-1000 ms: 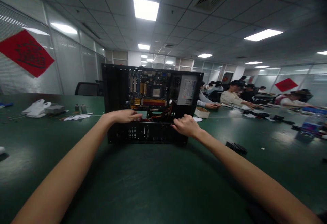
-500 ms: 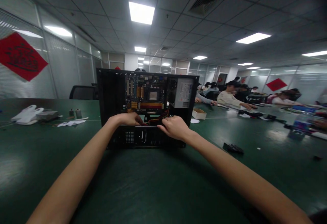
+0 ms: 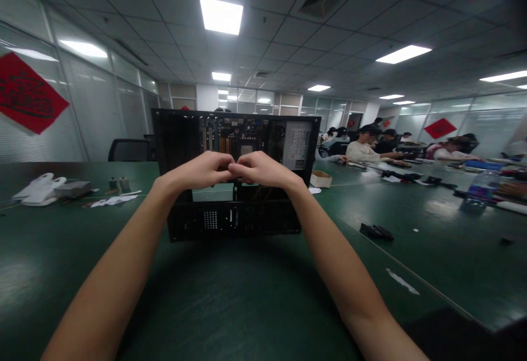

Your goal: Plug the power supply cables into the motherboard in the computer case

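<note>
An open black computer case (image 3: 236, 221) stands upright on the green table (image 3: 230, 295). Inside it, a motherboard (image 3: 236, 130) shows at the upper middle and a silver power supply (image 3: 295, 144) at the upper right. My left hand (image 3: 208, 170) and my right hand (image 3: 260, 169) meet in front of the lower part of the motherboard, fingertips together. The fingers of both are bent and closed; anything between them is too small or hidden to name. Dark cables lie in shadow below my right hand.
At the left are a white plastic bag (image 3: 41, 188), a grey box (image 3: 72, 187) and two small bottles. An open carton (image 3: 320, 179) stands right of the case. Black parts (image 3: 376, 232) and a water bottle (image 3: 480, 191) lie farther right. Several people sit at the back right.
Both hands have risen from the cables and the lower bar of the case. My left moved right and my right moved left, so their fingertips now meet. The view has shifted slightly.
</note>
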Demonstrator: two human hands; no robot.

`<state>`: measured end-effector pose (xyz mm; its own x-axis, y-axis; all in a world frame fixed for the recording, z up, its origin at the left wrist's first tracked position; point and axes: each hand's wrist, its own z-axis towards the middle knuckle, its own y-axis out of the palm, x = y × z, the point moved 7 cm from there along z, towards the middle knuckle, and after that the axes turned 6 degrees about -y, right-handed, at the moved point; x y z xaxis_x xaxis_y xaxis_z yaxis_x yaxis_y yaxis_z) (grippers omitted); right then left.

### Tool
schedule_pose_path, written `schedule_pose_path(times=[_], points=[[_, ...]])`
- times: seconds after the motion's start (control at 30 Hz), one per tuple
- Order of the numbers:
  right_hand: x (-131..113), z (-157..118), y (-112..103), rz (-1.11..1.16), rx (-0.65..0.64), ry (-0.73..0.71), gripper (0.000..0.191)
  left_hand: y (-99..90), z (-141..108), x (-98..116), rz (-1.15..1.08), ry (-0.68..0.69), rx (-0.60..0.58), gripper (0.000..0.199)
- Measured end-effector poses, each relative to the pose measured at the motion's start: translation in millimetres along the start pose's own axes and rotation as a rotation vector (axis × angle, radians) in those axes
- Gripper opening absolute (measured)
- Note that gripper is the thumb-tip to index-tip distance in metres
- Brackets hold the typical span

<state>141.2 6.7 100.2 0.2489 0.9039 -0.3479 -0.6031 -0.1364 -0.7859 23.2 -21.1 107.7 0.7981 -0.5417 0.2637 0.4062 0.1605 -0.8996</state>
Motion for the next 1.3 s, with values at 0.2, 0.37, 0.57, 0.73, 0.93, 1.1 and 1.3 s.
schedule_pose_path(times=[0.2, 0.37, 0.57, 0.73, 0.93, 1.1, 1.3], points=[[-16, -30, -29, 0.014, -0.041, 0.000, 0.050, -2.7, -8, 30, -0.037, 0.116, 0.032, 0.048], [-22, -43, -41, 0.004, -0.060, -0.001, 0.048, -3.5, -11, 36, -0.002, 0.144, 0.067, 0.060], [-26, -45, -39, 0.105, -0.052, 0.001, 0.039, -11.5, -16, 46, 0.078, 0.218, 0.217, 0.059], [-27, -44, -39, 0.146, -0.015, -0.013, 0.035, -14.9, -20, 53, 0.094, 0.233, 0.282, 0.067], [-28, -43, -34, 0.158, -0.014, 0.048, 0.030, -10.2, -21, 57, -0.030, 0.198, 0.216, 0.064], [-28, -38, -29, 0.171, -0.016, 0.055, 0.033, -5.4, -17, 54, -0.097, 0.181, 0.220, 0.064], [-14, -26, -25, 0.244, 0.068, 0.016, 0.031, -10.5, -12, 45, 0.061, 0.177, 0.380, 0.056]])
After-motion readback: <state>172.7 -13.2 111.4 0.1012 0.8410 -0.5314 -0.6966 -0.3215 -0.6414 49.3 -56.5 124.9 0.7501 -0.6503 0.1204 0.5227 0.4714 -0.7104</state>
